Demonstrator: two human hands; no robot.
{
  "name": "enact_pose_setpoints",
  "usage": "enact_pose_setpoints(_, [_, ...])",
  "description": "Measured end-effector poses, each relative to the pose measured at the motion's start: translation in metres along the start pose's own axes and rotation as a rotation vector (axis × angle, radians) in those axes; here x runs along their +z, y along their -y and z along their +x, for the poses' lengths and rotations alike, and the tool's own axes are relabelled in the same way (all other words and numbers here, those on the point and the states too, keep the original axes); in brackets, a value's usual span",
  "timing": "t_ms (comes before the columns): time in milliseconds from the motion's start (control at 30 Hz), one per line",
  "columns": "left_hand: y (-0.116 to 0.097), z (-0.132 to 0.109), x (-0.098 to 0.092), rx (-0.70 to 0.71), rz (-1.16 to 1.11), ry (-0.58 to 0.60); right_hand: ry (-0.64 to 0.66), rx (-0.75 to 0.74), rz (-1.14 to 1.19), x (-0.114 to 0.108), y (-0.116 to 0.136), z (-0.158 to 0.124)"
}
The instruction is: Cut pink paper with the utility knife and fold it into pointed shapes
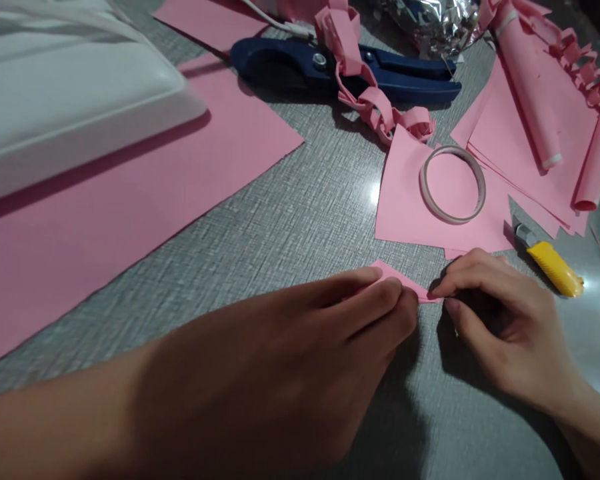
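Observation:
A small folded piece of pink paper (399,276) is between my two hands, low over the grey table. My left hand (325,333) is closed on it, and its fingers hide most of the paper. At the paper's pointed right end, my right hand (500,320) pinches the tip between thumb and forefinger. Just beyond the hands lies a pink sheet (405,193) with a roll of tape (453,185) on top. To the right of that sheet is a yellow cutter (555,267).
Blue pruning shears (290,67) lie at the back, with a folded pink paper chain (375,103) draped across them. Pink paper rolls (530,93) rest on stacked sheets at right. A white box-like object (80,100) covers part of a large pink sheet (155,193) at left.

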State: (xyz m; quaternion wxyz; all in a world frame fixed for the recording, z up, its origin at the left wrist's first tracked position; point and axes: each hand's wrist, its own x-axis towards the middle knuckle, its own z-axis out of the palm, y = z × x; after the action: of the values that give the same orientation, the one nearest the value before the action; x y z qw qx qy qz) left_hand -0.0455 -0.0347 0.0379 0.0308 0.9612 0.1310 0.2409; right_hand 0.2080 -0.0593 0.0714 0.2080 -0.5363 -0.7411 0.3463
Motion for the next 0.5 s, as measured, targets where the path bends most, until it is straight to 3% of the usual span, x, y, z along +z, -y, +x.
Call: enact_pose_setpoints(500, [-0.0017,0.0007,0.0038,-0.024,0.014,0.015,-0.01,-0.004,-0.007,0.0006,-0.0007,0.0])
